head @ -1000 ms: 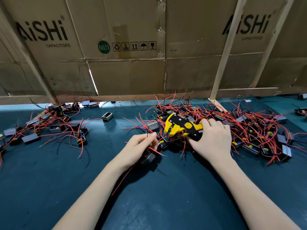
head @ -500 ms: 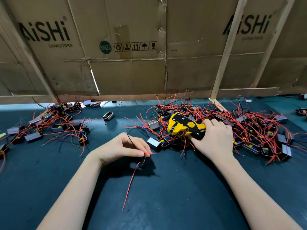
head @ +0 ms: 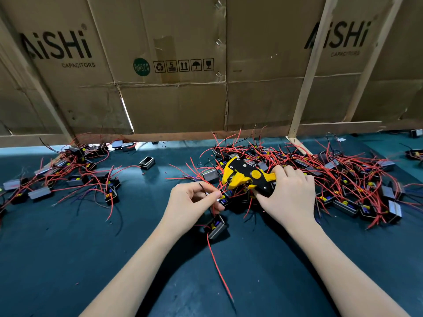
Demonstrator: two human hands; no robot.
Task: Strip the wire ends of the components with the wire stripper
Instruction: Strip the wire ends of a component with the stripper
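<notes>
The wire stripper, clenched in the right hand, may miss or nick the thin wires the left hand pinches if they slip among the tangled pile

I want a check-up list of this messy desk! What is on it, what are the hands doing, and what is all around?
Surface: dark teal mat, bare near the person.
Job's things: yellow and black wire stripper; one component below the left hand, its red wire trailing toward the person.
Clutter: big pile of wired components on the right, smaller pile on the left, lone open case.
Hands: left hand pinches wire ends; right hand grips the stripper.
Cables: red and black leads everywhere.
Surroundings: cardboard wall, wooden strips.
</notes>
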